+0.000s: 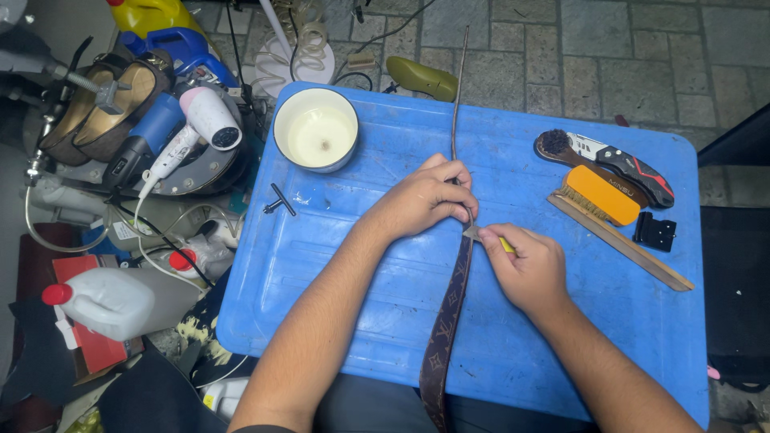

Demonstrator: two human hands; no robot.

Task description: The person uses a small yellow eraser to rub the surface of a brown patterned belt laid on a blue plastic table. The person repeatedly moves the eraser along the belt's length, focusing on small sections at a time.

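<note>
A brown patterned belt [449,313] is laid lengthwise across a blue plastic lid [345,265], pointing away from the person. It is pinched by the left hand [421,196], while a small yellow-handled tool [491,238] is gripped against it by the right hand [525,269].

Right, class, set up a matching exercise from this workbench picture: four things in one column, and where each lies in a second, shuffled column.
Things:
1. white bowl
2. brown belt
3. orange-backed brush
4. white hair dryer

Places:
A. off the tray, among the clutter on its left
B. right part of the blue tray
C. far left corner of the tray
D. down the tray's middle, between the left hand and right hand

Pairs: 1-C, 2-D, 3-B, 4-A
</note>
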